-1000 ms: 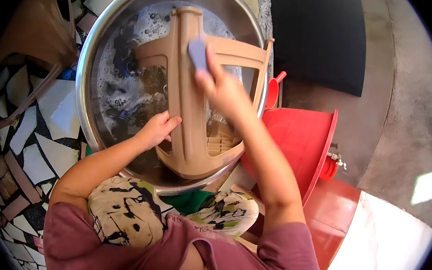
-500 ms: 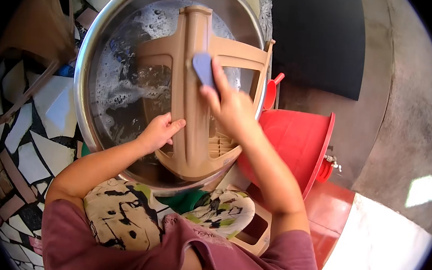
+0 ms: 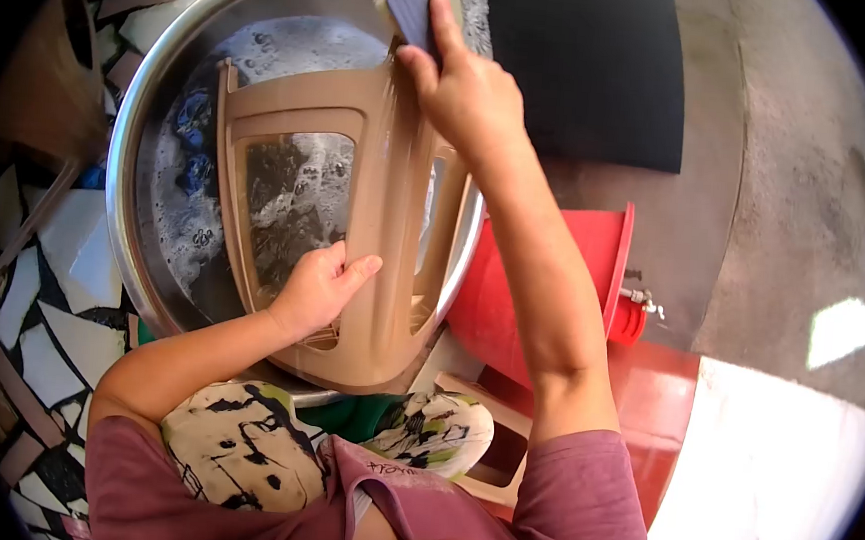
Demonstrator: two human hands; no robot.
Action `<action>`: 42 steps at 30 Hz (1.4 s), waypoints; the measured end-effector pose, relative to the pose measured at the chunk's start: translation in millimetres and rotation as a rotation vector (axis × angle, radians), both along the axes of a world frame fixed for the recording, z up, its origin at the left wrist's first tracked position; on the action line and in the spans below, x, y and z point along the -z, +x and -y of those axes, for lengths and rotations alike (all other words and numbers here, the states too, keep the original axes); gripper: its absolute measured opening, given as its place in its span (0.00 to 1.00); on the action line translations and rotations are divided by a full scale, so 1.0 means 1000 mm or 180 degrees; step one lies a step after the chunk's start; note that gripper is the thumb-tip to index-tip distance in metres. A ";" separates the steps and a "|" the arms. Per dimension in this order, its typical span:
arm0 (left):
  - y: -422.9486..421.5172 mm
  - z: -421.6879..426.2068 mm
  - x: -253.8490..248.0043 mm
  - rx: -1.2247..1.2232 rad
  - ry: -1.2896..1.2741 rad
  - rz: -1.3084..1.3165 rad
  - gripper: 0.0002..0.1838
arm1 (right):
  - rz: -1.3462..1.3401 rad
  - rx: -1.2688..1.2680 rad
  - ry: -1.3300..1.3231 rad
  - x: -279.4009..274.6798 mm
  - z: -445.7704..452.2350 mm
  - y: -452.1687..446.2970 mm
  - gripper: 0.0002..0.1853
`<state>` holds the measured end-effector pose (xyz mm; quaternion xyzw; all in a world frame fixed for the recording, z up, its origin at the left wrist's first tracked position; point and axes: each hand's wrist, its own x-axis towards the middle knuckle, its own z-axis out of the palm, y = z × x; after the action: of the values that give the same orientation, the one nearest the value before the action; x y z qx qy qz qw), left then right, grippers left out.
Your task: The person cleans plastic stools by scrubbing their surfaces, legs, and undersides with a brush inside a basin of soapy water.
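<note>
No word, label, brand, number or sign is reading clearly. A short line of small dark lettering (image 3: pixel 393 469) is running across the front of the mauve shirt (image 3: pixel 456 502), between its neckline and its lower edge, and a paler line of print is sitting just beside it; the letters are blurring in the folds, so their wording is staying unreadable.

the brush (image 3: pixel 413 15) is slate purple, the plastic frame (image 3: pixel 382 206) tan, the bucket (image 3: pixel 580 245) red, the trousers (image 3: pixel 245 446) cream with black splotches.
</note>
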<state>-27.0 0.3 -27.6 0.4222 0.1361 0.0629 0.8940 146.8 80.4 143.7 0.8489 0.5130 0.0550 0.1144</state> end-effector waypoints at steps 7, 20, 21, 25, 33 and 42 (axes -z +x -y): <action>0.024 0.024 -0.036 -0.0206 0.0932 0.0304 0.18 | -0.0558 0.0950 -0.0396 -0.025 0.150 -0.066 0.39; 0.083 0.068 -0.061 0.0384 0.1736 0.0052 0.18 | -0.0478 0.1961 0.0386 -0.031 0.143 0.065 0.40; 0.087 0.068 -0.061 0.0387 0.1734 0.0102 0.18 | -0.0465 0.1792 0.0503 -0.032 0.123 0.097 0.39; 0.094 0.069 -0.048 0.0365 0.1535 0.0136 0.17 | -0.0832 0.2108 0.0589 -0.009 0.145 0.079 0.41; 0.102 0.071 -0.033 0.0186 0.1715 0.0282 0.18 | -0.1313 0.2421 0.0807 -0.003 0.127 0.127 0.41; 0.095 0.070 -0.037 0.0275 0.1819 0.0272 0.16 | -0.1301 0.2243 0.0743 0.003 0.167 0.098 0.42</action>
<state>67.8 -69.5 9.1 0.6593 0.0571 0.0783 0.7456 244.5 -86.4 140.9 0.9731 0.1938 -0.0992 -0.0748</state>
